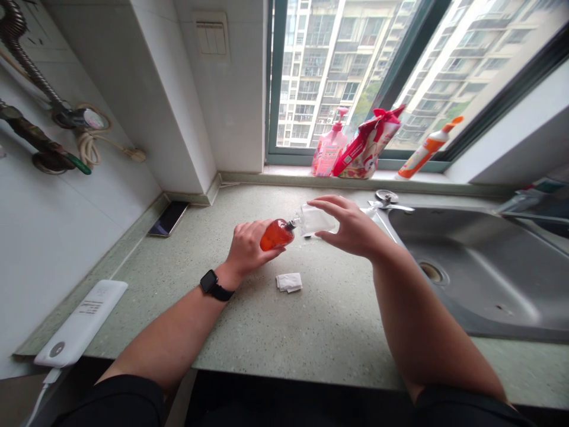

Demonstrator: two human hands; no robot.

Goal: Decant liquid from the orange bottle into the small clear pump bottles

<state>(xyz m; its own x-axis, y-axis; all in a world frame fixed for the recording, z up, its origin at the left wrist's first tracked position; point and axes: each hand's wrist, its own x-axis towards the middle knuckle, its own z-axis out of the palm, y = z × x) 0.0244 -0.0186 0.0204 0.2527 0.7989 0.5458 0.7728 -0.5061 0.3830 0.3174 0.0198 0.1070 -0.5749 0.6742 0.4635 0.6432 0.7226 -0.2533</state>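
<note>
Glossy clear plastic pouch

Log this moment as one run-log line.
left hand grips orange liquid bottle | right hand touches clear plastic pouch | speckled green countertop beside steel sink

Speckled green countertop: folded tissue, phone, white power bank.

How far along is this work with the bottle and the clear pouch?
Done, it seems: the bottle holds plenty of orange liquid, and the pouch looks nearly empty. In hand: the left hand grips the tilted bottle, and the right hand curls around the pouch, which is joined to the bottle's neck. Left: the pouch is not yet off the neck, and a folded tissue lies on the counter.
</note>
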